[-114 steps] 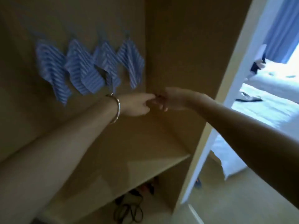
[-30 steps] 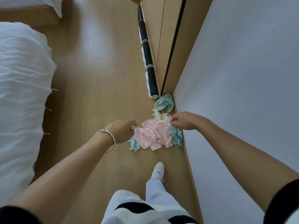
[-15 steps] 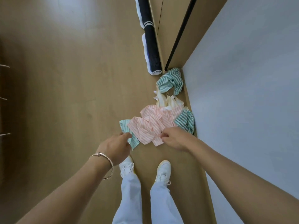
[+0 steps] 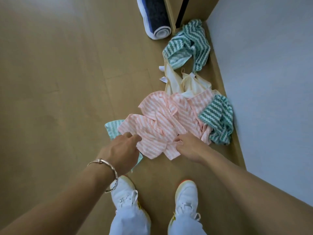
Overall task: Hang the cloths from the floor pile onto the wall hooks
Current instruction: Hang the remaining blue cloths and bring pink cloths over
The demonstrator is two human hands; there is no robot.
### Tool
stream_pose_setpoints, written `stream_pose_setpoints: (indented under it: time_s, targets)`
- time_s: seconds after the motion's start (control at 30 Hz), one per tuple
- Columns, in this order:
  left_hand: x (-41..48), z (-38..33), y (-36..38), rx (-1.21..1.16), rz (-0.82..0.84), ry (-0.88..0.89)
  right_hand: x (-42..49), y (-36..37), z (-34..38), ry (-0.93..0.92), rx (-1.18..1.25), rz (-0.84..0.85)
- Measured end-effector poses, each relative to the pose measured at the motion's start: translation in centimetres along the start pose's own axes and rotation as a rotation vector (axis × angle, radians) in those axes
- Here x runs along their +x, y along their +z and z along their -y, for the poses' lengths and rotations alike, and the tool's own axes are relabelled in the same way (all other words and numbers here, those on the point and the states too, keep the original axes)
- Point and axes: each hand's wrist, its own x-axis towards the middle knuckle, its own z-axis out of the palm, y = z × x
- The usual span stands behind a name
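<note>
Head view: my right grip [image 4: 188, 148] pinches the near edge of a pink cloth [image 4: 157, 126] piled on the floor [image 4: 59, 82] by the wall [image 4: 271, 82], my left grip [image 4: 122, 150] loose and open alongside; best lift just one.

Wood-look floor [image 4: 59, 82], smooth, with a soft sheen at far left. Same wood finish on the skirting board [image 4: 225, 92] along the right. Matt painted wall [image 4: 262, 73], flat grey-blue, zero shine. Soft woven stuff for the pink cloths [image 4: 162, 119] in the middle, ribbed in wavy stripes, totally matt. Same nubby weave on the green cloths [image 4: 188, 44], far and right. Thinner, smoother fabric on the cream cloths [image 4: 189, 83] between them, with a stitched edge. Dark fuzzy pile on the rolled mat [image 4: 155, 16] at the far end, pale smooth backing. Shiny metal bracelet [image 4: 108, 164] on the left wrist. Smooth leather-look white shoes [image 4: 124, 195] at the near edge, slightly glossy, plus pale matt cloth trousers [image 4: 128, 223].
</note>
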Motion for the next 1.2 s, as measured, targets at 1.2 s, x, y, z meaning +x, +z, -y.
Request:
stream_pose_setpoints:
  time_s: [1.2]
  targets:
    - [-20.5, -17.8, -34.5, 0.033, -0.217, 0.200, -40.2, -30.2, 19.4, -0.333, 0.452, -0.190]
